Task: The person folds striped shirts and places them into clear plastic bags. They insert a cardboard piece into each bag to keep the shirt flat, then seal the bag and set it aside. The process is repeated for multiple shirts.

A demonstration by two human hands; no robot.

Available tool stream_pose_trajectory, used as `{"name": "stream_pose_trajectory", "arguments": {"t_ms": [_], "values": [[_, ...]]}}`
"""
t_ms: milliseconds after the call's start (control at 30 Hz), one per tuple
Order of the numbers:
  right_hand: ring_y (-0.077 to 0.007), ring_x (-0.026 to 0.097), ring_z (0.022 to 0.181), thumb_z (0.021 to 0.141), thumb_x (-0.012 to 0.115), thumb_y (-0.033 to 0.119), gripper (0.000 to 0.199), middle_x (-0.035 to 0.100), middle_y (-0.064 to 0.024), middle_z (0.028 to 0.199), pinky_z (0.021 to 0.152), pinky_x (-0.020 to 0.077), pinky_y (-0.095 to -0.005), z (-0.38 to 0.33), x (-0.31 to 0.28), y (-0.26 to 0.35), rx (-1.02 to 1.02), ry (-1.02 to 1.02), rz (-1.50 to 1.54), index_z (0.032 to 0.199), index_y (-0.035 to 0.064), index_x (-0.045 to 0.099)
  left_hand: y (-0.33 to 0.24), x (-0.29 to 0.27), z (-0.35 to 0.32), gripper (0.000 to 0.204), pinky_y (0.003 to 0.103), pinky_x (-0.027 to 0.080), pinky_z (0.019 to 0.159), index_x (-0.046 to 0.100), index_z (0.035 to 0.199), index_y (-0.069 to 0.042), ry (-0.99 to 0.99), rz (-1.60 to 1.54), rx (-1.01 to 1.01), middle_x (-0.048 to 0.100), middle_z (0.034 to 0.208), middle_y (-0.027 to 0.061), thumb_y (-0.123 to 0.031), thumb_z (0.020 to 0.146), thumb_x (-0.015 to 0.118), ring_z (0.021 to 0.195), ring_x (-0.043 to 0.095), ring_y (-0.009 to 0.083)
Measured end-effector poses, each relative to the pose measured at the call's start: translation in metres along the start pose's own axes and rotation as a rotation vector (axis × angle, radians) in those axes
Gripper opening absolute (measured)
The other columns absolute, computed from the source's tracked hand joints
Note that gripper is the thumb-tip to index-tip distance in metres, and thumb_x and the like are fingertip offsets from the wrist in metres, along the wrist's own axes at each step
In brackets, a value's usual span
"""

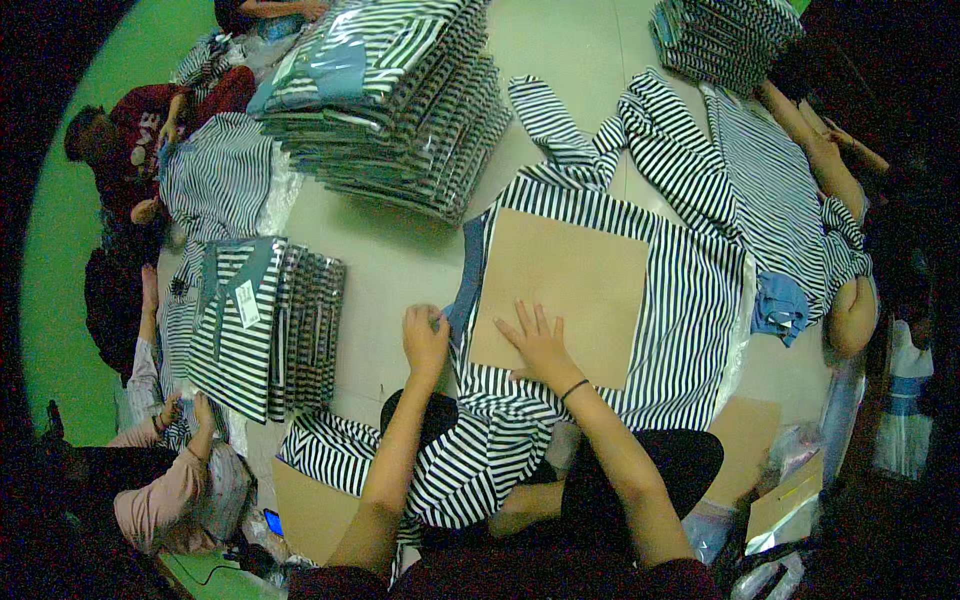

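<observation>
A black-and-white striped shirt [690, 310] lies spread out in front of me, its sleeves reaching to the far side and toward my lap. On top of it rests a flat brown cardboard sheet [575, 265]. My right hand [540, 345] lies on the cardboard's near part, fingers spread. At the shirt's left edge runs a blue-grey collar [466, 275], standing out beyond the cardboard. The fingers of my left hand [427, 340] are closed on the collar's near end.
Tall stacks of bagged striped shirts [390, 150] stand at the far left, with a smaller stack [265, 330] nearer and another [725, 40] far right. Other people work on both sides with more shirts [770, 160]. Spare cardboard [745, 450] and clear plastic lie near right.
</observation>
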State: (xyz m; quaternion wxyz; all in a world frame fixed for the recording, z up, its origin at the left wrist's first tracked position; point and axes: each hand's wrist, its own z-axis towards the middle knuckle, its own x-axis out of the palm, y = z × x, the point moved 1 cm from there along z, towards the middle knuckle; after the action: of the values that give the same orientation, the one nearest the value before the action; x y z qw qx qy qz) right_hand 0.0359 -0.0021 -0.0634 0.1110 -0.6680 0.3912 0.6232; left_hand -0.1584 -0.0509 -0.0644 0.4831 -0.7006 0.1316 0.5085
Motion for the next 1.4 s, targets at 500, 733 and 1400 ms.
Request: {"name": "stream_pose_trajectory", "arguments": {"t_ms": [500, 733, 1400], "values": [[-0.0192, 0.052, 0.084, 0.073, 0.044, 0.017, 0.029, 0.05, -0.0064, 0.099, 0.069, 0.0424, -0.0325, -0.144, -0.018, 0.084, -0.717, 0.038, 0.275, 0.101, 0.0141, 0.05, -0.037, 0.028, 0.031, 0.097, 0.043, 0.026, 0.094, 0.028, 0.125, -0.026, 0.6, 0.299, 0.922, 0.017, 0.131, 0.0191, -0.034, 0.041, 0.076, 0.117, 0.022, 0.0403], [-0.021, 0.05, 0.082, 0.072, 0.047, 0.013, 0.021, 0.047, -0.0062, 0.096, 0.071, 0.0406, -0.0313, -0.159, -0.011, 0.117, -0.66, 0.282, 0.355, 0.092, 0.008, 0.047, -0.043, 0.03, 0.03, 0.102, 0.044, 0.027, 0.094, 0.028, 0.124, -0.026, 0.627, 0.343, 0.857, 0.013, 0.132, 0.0175, -0.027, 0.036, 0.079, 0.119, 0.018, 0.0398], [-0.0234, 0.049, 0.092, 0.081, 0.046, 0.02, 0.037, 0.051, -0.0164, 0.101, 0.08, 0.0388, -0.0297, 0.018, -0.159, -0.091, 0.316, -0.57, 1.077, 0.111, -0.001, 0.04, -0.025, 0.052, 0.035, 0.047, 0.047, 0.035, 0.084, 0.033, 0.121, -0.019, 0.446, 0.464, 0.919, 0.014, 0.135, 0.005, -0.014, 0.076, 0.043, 0.118, 0.025, 0.0338]]}}
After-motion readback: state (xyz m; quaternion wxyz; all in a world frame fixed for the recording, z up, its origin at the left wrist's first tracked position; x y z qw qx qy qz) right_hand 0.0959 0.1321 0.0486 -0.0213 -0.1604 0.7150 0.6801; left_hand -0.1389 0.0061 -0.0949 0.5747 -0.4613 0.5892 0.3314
